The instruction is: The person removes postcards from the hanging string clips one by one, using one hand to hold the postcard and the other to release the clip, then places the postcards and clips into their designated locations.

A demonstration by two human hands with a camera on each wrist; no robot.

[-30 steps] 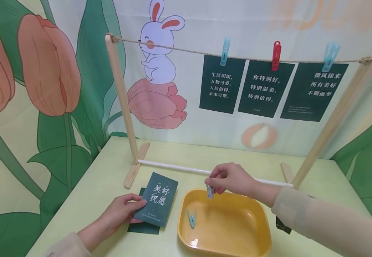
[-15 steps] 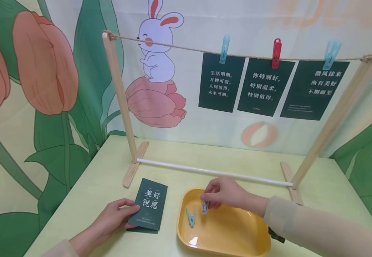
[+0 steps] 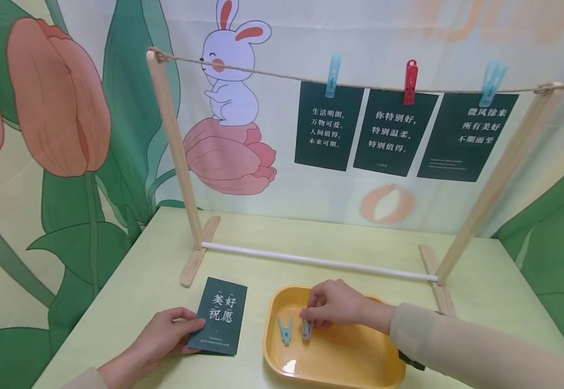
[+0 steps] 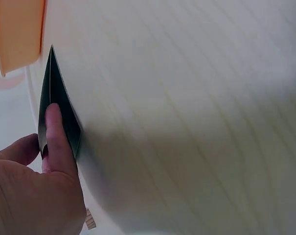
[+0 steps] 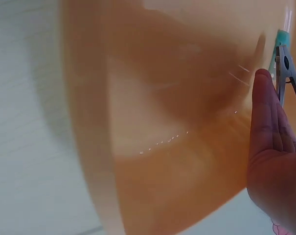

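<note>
At the left of the table, my left hand (image 3: 165, 332) pinches a dark green card (image 3: 228, 302) with white characters, thumb on top and fingers under it. The left wrist view shows a finger (image 4: 55, 132) behind the card, and its two dark layers (image 4: 66, 120) spreading apart. Over the yellow tray (image 3: 347, 359), my right hand (image 3: 340, 302) pinches a pale patterned clothespin (image 3: 307, 329) between thumb and fingers, its free end pointing down close to the tray floor. Beside it lies a light blue clothespin (image 3: 285, 332); in the right wrist view the held clothespin (image 5: 281, 61) overlaps it.
Behind stands a wooden frame (image 3: 177, 146) with a white crossbar (image 3: 320, 261) low across the table. Three dark green cards hang from its twine (image 3: 262, 71) on two blue clothespins and a red clothespin (image 3: 410, 84). A small dark object (image 3: 412, 362) sits beside the tray, partly under the right sleeve.
My right hand has lowered the patterned clothespin into the tray, moving slightly left. My left hand has brought its card down and left, squaring it over the dark card that stuck out beneath.
</note>
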